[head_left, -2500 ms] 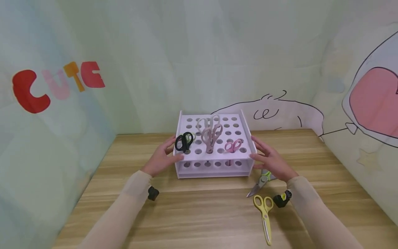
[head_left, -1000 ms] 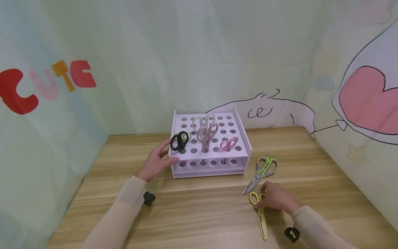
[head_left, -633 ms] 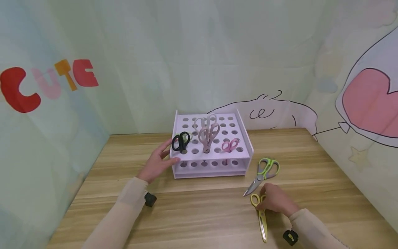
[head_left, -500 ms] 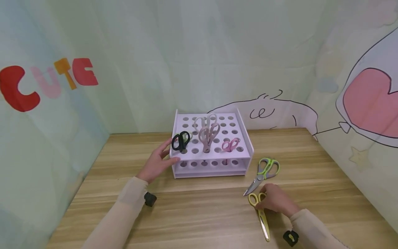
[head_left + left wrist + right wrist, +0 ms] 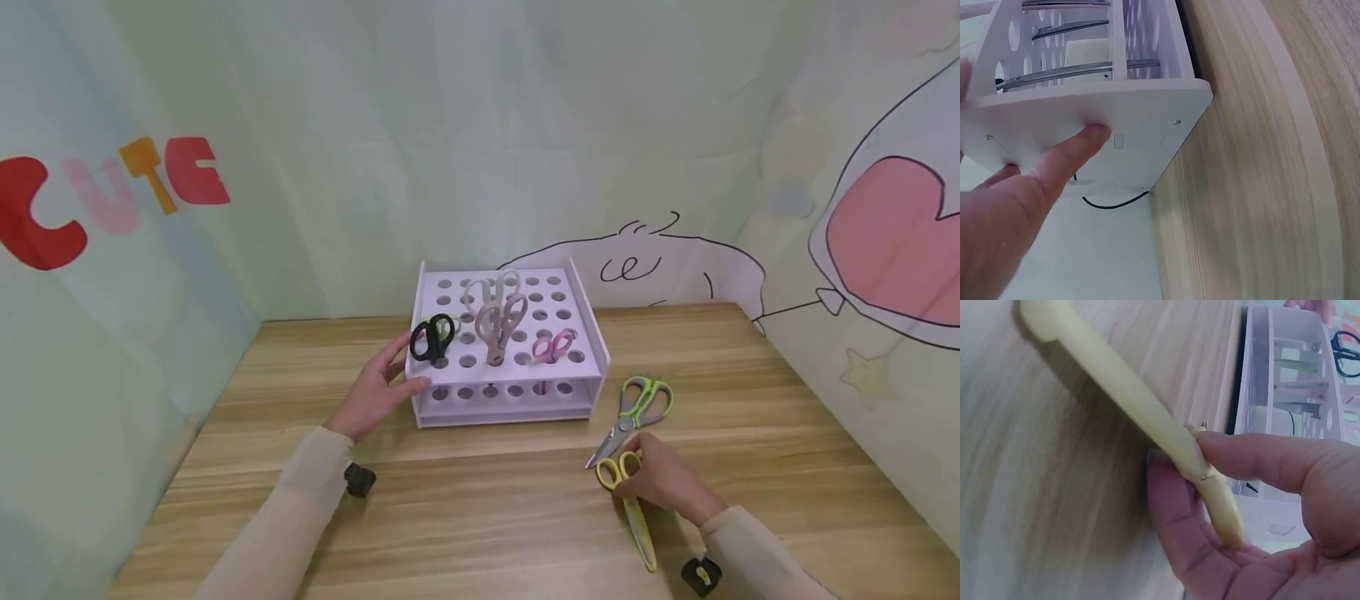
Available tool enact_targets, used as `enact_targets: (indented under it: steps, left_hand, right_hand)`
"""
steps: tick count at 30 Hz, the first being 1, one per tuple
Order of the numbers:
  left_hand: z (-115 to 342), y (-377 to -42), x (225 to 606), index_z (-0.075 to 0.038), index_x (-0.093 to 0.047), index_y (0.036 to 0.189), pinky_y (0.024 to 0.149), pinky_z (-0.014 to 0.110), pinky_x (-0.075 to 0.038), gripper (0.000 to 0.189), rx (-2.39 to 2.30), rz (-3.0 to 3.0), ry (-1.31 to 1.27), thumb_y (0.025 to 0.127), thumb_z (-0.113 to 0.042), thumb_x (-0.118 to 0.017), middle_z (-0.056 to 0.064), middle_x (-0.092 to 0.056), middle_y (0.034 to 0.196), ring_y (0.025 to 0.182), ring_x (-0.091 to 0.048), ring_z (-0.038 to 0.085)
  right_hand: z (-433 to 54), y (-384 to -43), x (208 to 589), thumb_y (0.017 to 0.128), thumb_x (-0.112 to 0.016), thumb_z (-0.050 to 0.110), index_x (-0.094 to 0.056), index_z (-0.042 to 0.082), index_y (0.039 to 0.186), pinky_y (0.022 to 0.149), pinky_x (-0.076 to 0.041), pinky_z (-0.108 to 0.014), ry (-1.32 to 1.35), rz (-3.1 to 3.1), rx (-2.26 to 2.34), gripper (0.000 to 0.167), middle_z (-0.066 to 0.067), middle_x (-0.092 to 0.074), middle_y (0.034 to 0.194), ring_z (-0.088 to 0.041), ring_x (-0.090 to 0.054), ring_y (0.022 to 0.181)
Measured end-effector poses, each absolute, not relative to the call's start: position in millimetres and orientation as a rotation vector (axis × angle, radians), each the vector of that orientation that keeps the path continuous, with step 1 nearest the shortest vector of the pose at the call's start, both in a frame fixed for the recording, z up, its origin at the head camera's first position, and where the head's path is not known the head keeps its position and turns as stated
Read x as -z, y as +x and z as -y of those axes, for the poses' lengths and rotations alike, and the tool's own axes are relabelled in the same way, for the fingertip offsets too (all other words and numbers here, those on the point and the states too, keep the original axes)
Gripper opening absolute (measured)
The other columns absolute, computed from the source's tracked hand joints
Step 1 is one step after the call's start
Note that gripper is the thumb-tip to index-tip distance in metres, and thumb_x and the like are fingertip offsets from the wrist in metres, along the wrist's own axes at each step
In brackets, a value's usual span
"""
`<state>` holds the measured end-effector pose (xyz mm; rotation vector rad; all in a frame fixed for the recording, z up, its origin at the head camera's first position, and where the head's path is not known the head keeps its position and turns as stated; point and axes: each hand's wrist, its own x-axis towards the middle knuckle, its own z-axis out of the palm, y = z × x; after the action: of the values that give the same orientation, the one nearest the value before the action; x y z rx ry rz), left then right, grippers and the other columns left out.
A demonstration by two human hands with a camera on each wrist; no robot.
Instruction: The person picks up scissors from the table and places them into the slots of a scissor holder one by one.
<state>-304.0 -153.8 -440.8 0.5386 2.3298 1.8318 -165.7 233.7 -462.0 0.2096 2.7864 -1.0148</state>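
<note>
My right hand [image 5: 663,477] pinches a pair of yellow scissors [image 5: 639,533] near the handles, between thumb and fingers. Its tip points toward the front of the table. In the right wrist view, the yellow scissors [image 5: 1141,403] appear tilted above the wood. My left hand [image 5: 372,392] rests against the left side of a white holed rack [image 5: 498,421]. The left wrist view shows a finger laid straight on the side panel [image 5: 1141,119]. Black scissors [image 5: 432,340], mauve scissors [image 5: 495,342] and small pink scissors [image 5: 552,346] stand in the rack's holes.
Green-and-grey scissors [image 5: 628,421] lie on the wooden table [image 5: 450,517], right of the rack and just behind my right hand. White scissors [image 5: 480,292] and pale green ones [image 5: 452,325] also stand in the rack. A printed curtain [image 5: 360,183] hangs behind the table.
My right hand has left the rack's right side and taken hold of the yellow scissors. Their tip has swung a little to the right. My left hand stays at the rack.
</note>
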Motion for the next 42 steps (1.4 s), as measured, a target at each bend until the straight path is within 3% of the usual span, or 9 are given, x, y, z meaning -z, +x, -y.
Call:
enact_targets:
  steps: [8,17,26,34,42]
  left_hand:
    - [155.9,-305.7,439.8,-0.016,-0.029,0.156,0.107,0.050,-0.038,0.078,-1.832,-2.332,0.542,0.091,-0.007,-0.071,0.010,-0.020,0.162,0.142,-0.027,0.043]
    - [157.5,-305.8,436.9,-0.018,-0.030,0.157,0.108,0.050,-0.037,0.078,-1.832,-2.334,0.541,0.091,-0.009,-0.071,0.008,-0.019,0.163,0.142,-0.026,0.044]
    - [158.2,-305.8,434.2,-0.018,-0.031,0.156,0.108,0.052,-0.036,0.078,-1.835,-2.339,0.539,0.091,-0.007,-0.071,0.009,-0.020,0.162,0.142,-0.027,0.045]
    - [156.9,-302.8,438.4,-0.023,-0.032,0.156,0.106,0.051,-0.039,0.078,-1.824,-2.318,0.514,0.090,-0.012,-0.073,0.006,-0.019,0.163,0.142,-0.028,0.042]
    - [155.0,-301.4,444.0,-0.020,-0.031,0.156,0.104,0.048,-0.042,0.078,-1.832,-2.322,0.553,0.090,-0.011,-0.073,0.009,-0.020,0.162,0.140,-0.030,0.044]
  right_hand:
    - [-236.9,-168.9,462.1,0.068,-0.080,-0.007,-0.053,-0.007,0.104,0.051,-0.055,-0.034,0.215,-2.635,1.342,0.045,-0.009,-0.052,0.077,-0.019,-0.057,0.059]
    - [-247.7,-185.6,429.1,0.083,-0.072,-0.007,-0.049,-0.014,0.123,0.067,-0.061,-0.043,0.111,-2.347,1.657,0.046,-0.008,-0.050,0.083,-0.020,-0.064,0.072]
    - [-249.5,-202.1,383.9,0.090,-0.068,-0.002,-0.045,-0.010,0.125,0.080,-0.059,-0.044,0.043,-2.209,1.755,0.042,-0.012,-0.045,0.093,-0.024,-0.064,0.085]
    - [-251.3,-218.6,353.4,0.093,-0.066,0.001,-0.044,-0.011,0.129,0.081,-0.059,-0.041,0.006,-2.232,1.808,0.044,-0.012,-0.046,0.096,-0.020,-0.063,0.085]
    - [-250.5,-235.5,341.8,0.096,-0.062,0.002,-0.041,-0.007,0.131,0.084,-0.058,-0.037,0.035,-2.221,1.941,0.042,-0.013,-0.047,0.103,-0.018,-0.066,0.084]
